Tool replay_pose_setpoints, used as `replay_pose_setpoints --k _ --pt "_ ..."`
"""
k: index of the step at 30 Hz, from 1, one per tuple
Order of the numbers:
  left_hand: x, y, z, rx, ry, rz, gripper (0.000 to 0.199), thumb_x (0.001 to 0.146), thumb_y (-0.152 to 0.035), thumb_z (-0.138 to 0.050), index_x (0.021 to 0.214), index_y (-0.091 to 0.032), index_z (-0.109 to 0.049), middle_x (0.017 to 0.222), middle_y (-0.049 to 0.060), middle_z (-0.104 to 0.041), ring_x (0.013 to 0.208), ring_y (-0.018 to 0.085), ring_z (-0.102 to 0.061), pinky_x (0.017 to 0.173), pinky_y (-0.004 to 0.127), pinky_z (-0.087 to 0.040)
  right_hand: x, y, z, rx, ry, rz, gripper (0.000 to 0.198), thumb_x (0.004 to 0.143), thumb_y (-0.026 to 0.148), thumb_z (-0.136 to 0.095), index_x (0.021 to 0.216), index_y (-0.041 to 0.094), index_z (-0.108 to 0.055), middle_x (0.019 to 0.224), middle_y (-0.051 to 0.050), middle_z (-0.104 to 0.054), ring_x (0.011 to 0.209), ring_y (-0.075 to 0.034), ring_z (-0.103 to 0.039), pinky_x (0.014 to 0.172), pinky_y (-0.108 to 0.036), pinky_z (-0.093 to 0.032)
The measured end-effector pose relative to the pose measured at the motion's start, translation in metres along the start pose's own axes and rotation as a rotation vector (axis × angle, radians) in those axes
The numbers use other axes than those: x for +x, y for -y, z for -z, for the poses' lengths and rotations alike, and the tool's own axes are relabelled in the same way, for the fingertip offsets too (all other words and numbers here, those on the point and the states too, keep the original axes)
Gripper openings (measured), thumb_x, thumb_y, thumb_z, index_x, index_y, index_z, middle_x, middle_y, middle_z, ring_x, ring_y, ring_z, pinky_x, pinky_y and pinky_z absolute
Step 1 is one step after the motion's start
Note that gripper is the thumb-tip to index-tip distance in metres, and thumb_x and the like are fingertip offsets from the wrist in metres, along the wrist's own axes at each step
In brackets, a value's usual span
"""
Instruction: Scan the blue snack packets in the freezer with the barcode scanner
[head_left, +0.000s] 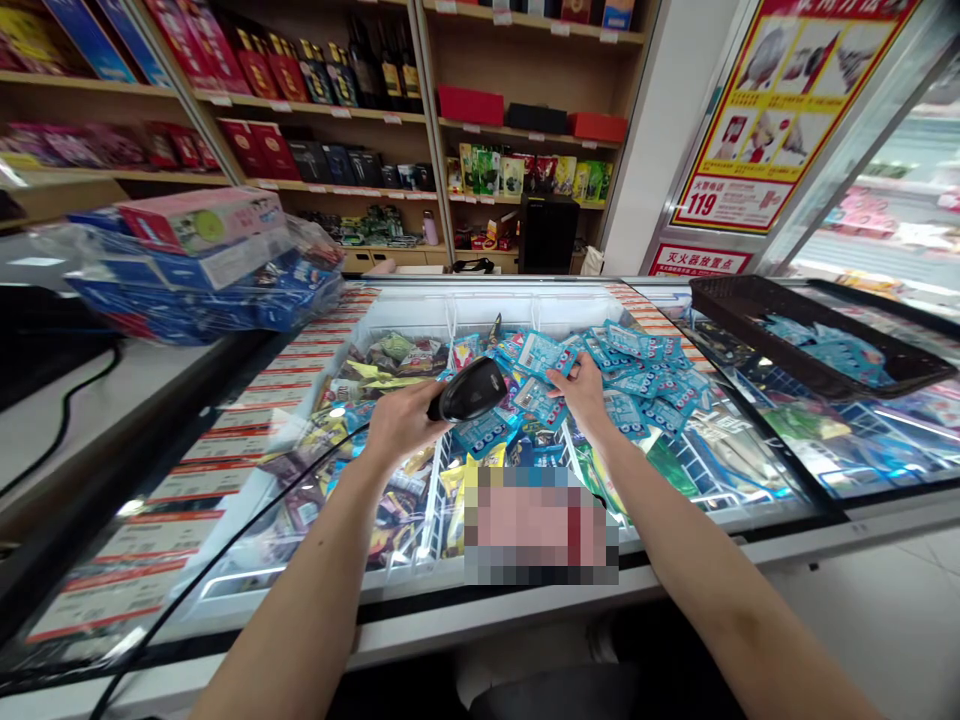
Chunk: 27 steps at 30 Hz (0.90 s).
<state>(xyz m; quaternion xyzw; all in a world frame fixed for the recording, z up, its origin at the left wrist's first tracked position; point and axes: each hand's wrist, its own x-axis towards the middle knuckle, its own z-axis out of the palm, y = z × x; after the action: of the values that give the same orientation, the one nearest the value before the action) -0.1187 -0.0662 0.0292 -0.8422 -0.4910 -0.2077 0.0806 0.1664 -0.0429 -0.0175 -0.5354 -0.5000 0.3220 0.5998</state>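
My left hand [405, 424] is wrapped round a black handheld barcode scanner [472, 390], whose cable runs back to the lower left. The scanner's head points right, towards the blue packets. My right hand [579, 392] pinches the edge of a small blue packet [546, 354] with a printed white label. Another blue packet [540, 398] lies just below its fingers. A loose pile of similar blue packets [652, 375] spreads to the right of this hand on the freezer's glass top. More blue packets lie under the scanner.
The chest freezer [405, 300] holds many coloured packs under its glass. At right stands a brown basket [780, 330] with blue packets inside. Plastic-wrapped boxes [202, 260] sit at left, beside price labels [247, 420]. Stocked shelves [315, 100] line the back.
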Motion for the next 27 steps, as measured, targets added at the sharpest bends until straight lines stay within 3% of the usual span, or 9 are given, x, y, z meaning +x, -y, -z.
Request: replay_pose_setpoints --k 10,16,20,24,27 --pt "-0.001 0.002 -0.002 0.007 0.001 -0.01 0.03 0.074 -0.039 -0.051 0.096 -0.023 -0.061 0.089 0.003 -0.068 0.081 0.02 -0.062 0.061 0.026 -0.039 -0.001 0.001 0.0 -0.004 0.005 -0.006 0.049 0.067 0.044 -0.065 0.105 0.021 -0.044 0.084 -0.003 -0.066 0.064 -0.021 -0.065 0.052 -0.035 -0.054" --pt "-0.002 0.004 -0.003 0.036 -0.026 0.029 0.033 0.073 -0.039 -0.053 0.101 -0.024 -0.061 0.093 0.002 -0.068 0.083 0.021 -0.063 0.061 0.026 -0.04 -0.006 0.012 0.002 -0.028 -0.049 0.06 0.065 0.07 0.039 -0.063 0.125 0.021 -0.034 0.083 -0.003 -0.061 0.054 -0.017 -0.06 0.047 -0.034 -0.053" --pt "-0.002 0.006 -0.006 0.074 -0.04 0.072 0.034 0.073 -0.041 -0.053 0.103 -0.025 -0.061 0.097 0.003 -0.068 0.087 0.022 -0.063 0.061 0.027 -0.041 -0.01 0.019 0.006 -0.208 -0.061 0.143 0.052 0.079 0.035 -0.052 0.128 0.023 -0.04 0.098 -0.007 -0.058 0.053 -0.014 -0.057 0.052 -0.033 -0.051" --pt "-0.002 0.008 -0.008 0.076 -0.044 0.069 0.036 0.073 -0.039 -0.054 0.105 -0.025 -0.06 0.1 0.002 -0.068 0.089 0.022 -0.063 0.062 0.027 -0.041 -0.01 0.021 0.009 -0.525 -0.085 0.277 0.031 0.084 0.031 -0.045 0.11 0.021 -0.06 0.105 -0.01 -0.055 0.077 -0.019 -0.059 0.078 -0.039 -0.05" --pt "-0.002 0.009 -0.008 0.077 -0.051 0.055 0.036 0.074 -0.04 -0.053 0.105 -0.024 -0.06 0.1 0.002 -0.068 0.09 0.023 -0.063 0.062 0.027 -0.041 -0.01 0.021 0.007 -0.696 -0.096 0.315 0.033 0.085 0.035 -0.048 0.11 0.018 -0.061 0.108 -0.012 -0.052 0.095 -0.023 -0.055 0.087 -0.039 -0.045"
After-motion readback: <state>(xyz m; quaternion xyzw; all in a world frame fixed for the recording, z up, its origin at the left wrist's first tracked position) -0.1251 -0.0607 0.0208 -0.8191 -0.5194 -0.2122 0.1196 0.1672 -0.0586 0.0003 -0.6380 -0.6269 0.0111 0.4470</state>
